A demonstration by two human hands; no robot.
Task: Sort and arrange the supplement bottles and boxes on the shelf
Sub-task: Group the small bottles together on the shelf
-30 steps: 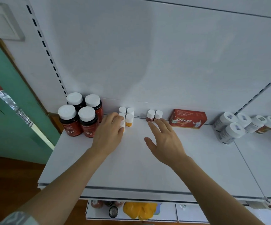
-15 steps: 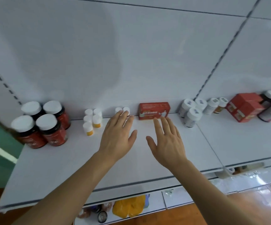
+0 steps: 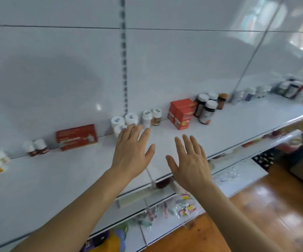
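Hands, left hand point(image 3: 131, 153) and right hand point(image 3: 189, 161), hover flat and empty-fingered over the shelf point(image 3: 238, 124), the left seemingly nearing white-capped bottles point(image 3: 123, 122) beside the flat red box point(image 3: 76, 136), probably next to grasp.

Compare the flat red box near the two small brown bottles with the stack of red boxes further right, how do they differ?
The flat red box is a single wide, low box leaning against the back panel; the red box stack is two squarer boxes, one atop the other, turned corner-forward. Both are red and sit on the shelf, untouched.
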